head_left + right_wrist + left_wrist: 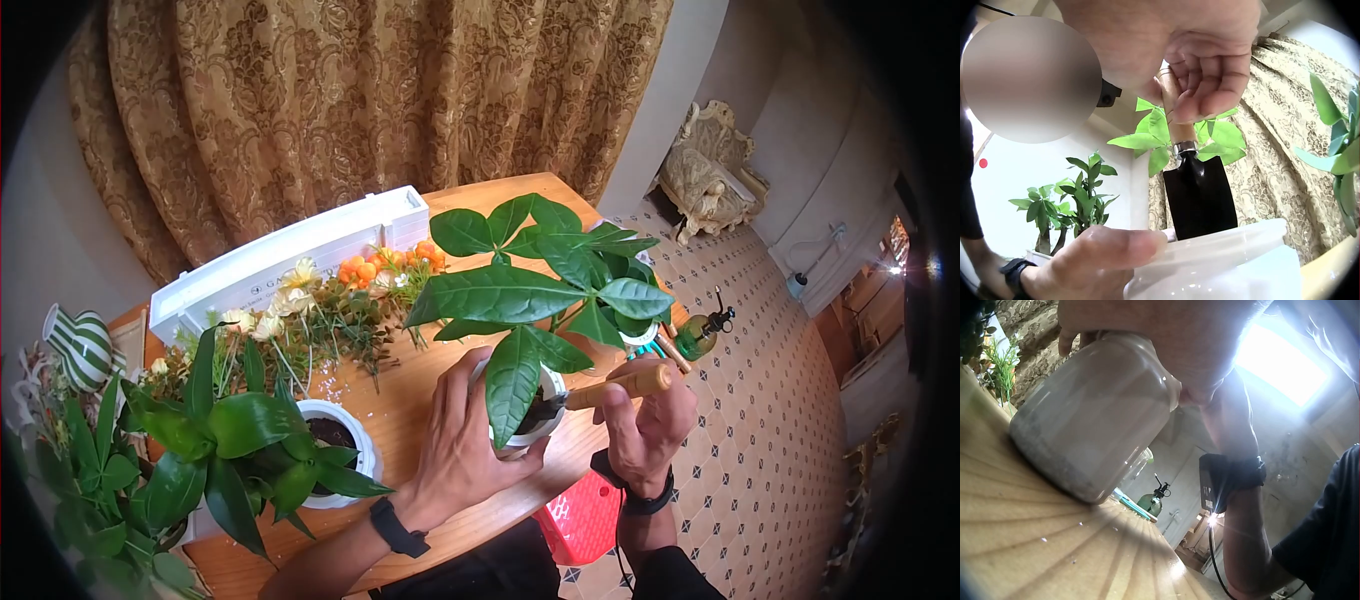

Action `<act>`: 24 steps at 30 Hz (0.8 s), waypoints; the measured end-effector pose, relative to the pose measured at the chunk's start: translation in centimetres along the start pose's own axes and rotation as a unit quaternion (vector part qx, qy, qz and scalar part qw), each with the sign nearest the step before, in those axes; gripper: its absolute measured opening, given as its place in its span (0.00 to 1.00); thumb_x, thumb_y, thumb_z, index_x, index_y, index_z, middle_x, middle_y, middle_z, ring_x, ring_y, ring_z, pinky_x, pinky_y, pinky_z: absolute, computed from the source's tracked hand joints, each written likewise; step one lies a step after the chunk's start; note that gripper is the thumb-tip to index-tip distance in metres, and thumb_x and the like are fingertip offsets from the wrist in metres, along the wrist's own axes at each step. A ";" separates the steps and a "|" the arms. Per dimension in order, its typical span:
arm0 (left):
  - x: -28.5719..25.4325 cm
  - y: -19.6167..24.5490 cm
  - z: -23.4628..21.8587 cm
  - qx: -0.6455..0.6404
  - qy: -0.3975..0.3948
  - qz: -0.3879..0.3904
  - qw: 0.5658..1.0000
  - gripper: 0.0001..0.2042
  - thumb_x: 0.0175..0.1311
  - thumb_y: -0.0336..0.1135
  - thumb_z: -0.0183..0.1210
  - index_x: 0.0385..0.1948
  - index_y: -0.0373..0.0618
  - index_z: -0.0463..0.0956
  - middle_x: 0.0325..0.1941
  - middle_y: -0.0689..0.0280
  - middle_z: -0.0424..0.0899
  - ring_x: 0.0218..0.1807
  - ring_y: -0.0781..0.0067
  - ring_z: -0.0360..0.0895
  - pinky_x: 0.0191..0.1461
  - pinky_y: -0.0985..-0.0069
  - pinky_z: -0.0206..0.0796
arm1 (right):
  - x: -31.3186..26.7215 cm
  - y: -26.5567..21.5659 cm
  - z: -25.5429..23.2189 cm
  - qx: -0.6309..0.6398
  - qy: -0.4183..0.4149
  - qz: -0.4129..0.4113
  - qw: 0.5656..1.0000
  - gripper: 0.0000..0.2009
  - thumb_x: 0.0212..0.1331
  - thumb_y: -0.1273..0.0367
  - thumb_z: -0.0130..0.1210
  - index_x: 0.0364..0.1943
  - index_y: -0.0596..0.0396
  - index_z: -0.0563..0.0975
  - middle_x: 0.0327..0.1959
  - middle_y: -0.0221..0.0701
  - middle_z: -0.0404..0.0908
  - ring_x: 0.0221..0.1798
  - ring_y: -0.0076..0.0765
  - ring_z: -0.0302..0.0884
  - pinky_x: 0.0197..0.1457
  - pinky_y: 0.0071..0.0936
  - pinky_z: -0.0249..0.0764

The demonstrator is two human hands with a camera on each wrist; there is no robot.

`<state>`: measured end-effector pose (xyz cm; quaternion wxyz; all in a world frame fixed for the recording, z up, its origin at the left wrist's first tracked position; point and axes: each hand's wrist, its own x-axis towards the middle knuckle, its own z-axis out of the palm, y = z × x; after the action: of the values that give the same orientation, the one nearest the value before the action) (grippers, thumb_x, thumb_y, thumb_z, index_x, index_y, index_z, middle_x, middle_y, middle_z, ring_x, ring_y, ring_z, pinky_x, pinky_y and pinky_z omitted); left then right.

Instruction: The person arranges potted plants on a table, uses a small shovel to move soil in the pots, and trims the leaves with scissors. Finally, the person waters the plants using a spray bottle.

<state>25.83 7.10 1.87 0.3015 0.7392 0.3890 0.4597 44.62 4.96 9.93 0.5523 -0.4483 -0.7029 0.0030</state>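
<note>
My left hand (pixel 460 445) grips a white flowerpot (pixel 545 430), its thumb along the near rim and its fingers round the left side. In the left wrist view the pot (pixel 1091 419) stands tilted-looking against the wooden table. A green broad-leaved plant (pixel 500 295) rises over the pot and covers part of it. My right hand (pixel 650 420) holds a small trowel by its wooden handle (pixel 625 387). The trowel's black blade (pixel 1200 197) points down into the pot's mouth, where dark soil shows; its tip is hidden behind the rim in the right wrist view.
Left on the table (pixel 400 440) stands another potted plant (pixel 345 440). Cut flowers (pixel 295 300) lie before a long white planter box (pixel 290 255). A striped vase (pixel 85 345) is far left, a green spray bottle (pixel 697 338) right. A red stool (pixel 580 520) stands below.
</note>
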 end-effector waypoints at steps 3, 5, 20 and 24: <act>0.0 0.0 -0.1 0.002 -0.011 -0.004 1.000 0.46 0.42 0.42 0.76 0.66 0.37 0.62 0.64 0.49 0.62 0.65 0.43 0.63 0.67 0.52 0.62 | 0.0 -0.1 0.0 0.006 -0.018 0.019 1.000 0.09 0.54 0.72 0.68 0.33 0.61 0.79 0.26 0.35 0.82 0.24 0.36 0.80 0.28 0.29 0.72; 0.1 -0.1 -0.2 -0.003 -0.020 -0.010 1.000 0.46 0.42 0.42 0.76 0.66 0.37 0.61 0.64 0.49 0.62 0.65 0.43 0.63 0.67 0.52 0.62 | 0.1 0.0 0.1 0.006 -0.034 0.002 0.999 0.09 0.55 0.72 0.67 0.34 0.62 0.78 0.26 0.35 0.82 0.24 0.36 0.81 0.28 0.29 0.72; 0.2 -0.1 -0.2 0.016 -0.017 0.001 1.000 0.45 0.42 0.42 0.76 0.65 0.37 0.62 0.64 0.49 0.62 0.65 0.43 0.64 0.66 0.53 0.63 | 0.4 -0.4 -0.3 -0.016 -0.051 -0.010 0.999 0.08 0.56 0.72 0.66 0.33 0.61 0.78 0.25 0.36 0.81 0.23 0.35 0.79 0.27 0.29 0.71; 0.1 0.0 -0.2 0.020 -0.012 0.002 1.000 0.46 0.42 0.42 0.76 0.65 0.37 0.62 0.64 0.49 0.62 0.65 0.44 0.63 0.66 0.53 0.62 | 0.3 -0.2 -0.3 0.003 -0.022 0.004 1.000 0.08 0.55 0.73 0.66 0.33 0.61 0.78 0.25 0.35 0.81 0.23 0.36 0.79 0.27 0.29 0.71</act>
<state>25.66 7.19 1.92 0.2897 0.7514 0.3930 0.4439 44.69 4.89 10.41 0.5378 -0.4498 -0.7128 0.0172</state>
